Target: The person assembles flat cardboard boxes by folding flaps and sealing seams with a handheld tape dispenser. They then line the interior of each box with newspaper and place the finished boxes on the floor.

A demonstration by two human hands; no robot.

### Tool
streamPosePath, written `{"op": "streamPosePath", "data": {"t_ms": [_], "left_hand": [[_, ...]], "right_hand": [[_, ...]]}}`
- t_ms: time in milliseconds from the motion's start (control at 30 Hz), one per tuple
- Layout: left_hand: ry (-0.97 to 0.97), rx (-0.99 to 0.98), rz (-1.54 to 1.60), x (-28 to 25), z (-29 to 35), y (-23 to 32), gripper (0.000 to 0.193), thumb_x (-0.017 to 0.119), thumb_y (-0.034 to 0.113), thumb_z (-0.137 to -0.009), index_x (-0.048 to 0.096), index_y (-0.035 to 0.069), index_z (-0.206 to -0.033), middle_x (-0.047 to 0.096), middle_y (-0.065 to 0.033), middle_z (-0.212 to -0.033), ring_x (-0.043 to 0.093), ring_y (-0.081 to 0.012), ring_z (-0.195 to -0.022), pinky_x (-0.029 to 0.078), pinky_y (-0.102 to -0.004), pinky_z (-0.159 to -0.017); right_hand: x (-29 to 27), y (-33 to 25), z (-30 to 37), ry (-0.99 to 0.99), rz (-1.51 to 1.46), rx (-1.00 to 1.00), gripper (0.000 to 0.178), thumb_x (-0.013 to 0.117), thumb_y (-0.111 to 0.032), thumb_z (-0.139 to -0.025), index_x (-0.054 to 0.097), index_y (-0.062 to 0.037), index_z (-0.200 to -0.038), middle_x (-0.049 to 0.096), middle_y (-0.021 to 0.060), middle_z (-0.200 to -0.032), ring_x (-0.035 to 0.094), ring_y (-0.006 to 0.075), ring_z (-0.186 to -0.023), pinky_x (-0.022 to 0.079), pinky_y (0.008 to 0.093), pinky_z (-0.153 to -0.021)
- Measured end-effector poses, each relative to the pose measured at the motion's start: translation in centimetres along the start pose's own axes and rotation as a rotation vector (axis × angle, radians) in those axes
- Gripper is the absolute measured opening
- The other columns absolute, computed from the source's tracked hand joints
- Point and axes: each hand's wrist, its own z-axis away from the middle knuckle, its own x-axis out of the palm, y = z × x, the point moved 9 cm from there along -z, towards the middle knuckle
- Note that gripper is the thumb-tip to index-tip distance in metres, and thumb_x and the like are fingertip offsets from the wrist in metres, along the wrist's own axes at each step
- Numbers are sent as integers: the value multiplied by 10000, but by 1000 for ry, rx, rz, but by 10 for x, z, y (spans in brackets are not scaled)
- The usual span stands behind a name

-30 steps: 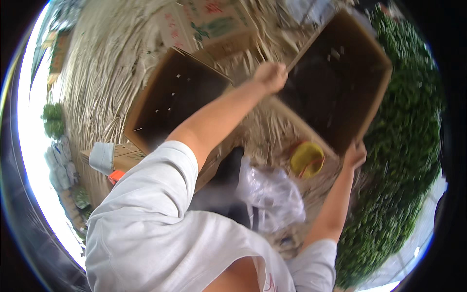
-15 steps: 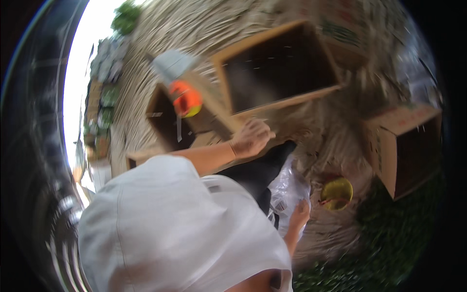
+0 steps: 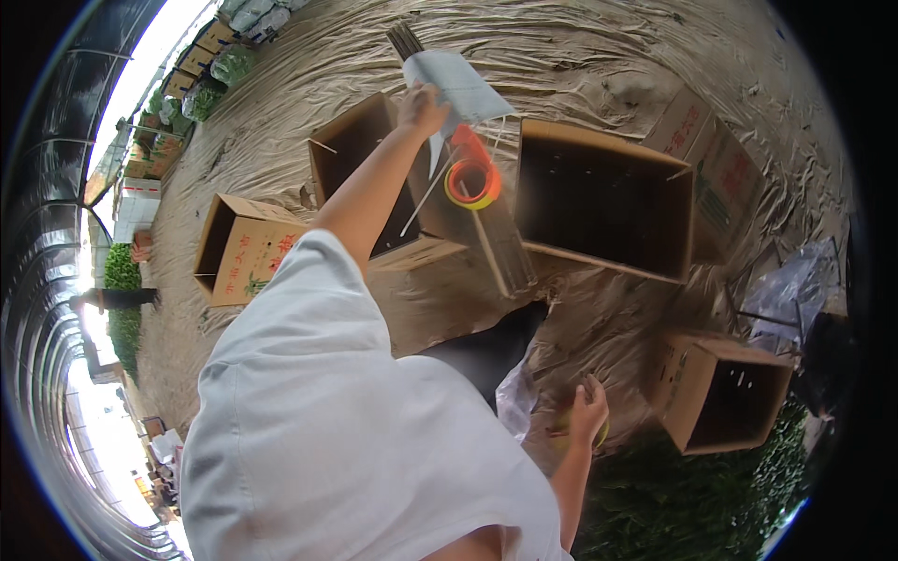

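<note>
My left hand [image 3: 426, 110] reaches far forward, its fingers closed at the near edge of a pale grey plastic sheet [image 3: 460, 86]. That sheet lies over the far end of a narrow wooden bench [image 3: 505, 248]. Just nearer on the bench sits an orange tape dispenser [image 3: 470, 180] with a yellow-edged roll. My right hand [image 3: 587, 413] is low on the right, fingers bent inward; what they hold, if anything, is unclear. Partly hidden behind it is a round yellow thing [image 3: 601, 434]. Crumpled clear plastic [image 3: 516, 400] lies beside my dark-clothed leg, apart from that hand.
Open cardboard boxes stand on both sides of the bench: one left [image 3: 332, 154], a large one right [image 3: 606, 264]. Smaller boxes stand at far left [image 3: 251, 251] and lower right [image 3: 687, 388]. Green leafy plants [image 3: 692, 496] spread at lower right, over wrinkled brown ground sheeting [image 3: 599, 318].
My left hand has moved forward from beside the bench to the grey sheet. My right hand has come away from the clear plastic. The view has shifted.
</note>
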Motion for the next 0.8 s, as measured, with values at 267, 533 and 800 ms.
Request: {"op": "streamPosePath", "data": {"t_ms": [267,533,800], "left_hand": [[-629,-274,-510,127,-24,62,729,692,419,-737,475,-22,-1276,395,-201,-1378,269,-424,-1317,324,-582,-994],[-67,-264,-266,28,-87,31,212,445,144,-841,630,41,-849,674,-152,-821,660,-329,-808,509,-450,-736],[10,-438,-76,-49,-95,-19,450,515,68,-729,581,148,-1167,644,-215,-927,622,-366,-886,491,-424,-779]], "right_hand": [[1,-73,-115,-158,47,-40,273,564,-44,-853,587,33,-1114,644,154,-1043,631,221,-942,493,308,-820],[-29,-148,-209,-210,-76,-90,254,563,-46,-858,597,28,-1098,649,118,-1010,620,168,-894,491,282,-809],[-4,-252,-264,-482,-335,-221,253,542,-68,-891,575,36,-1120,638,111,-1011,606,150,-918,494,274,-845]]}}
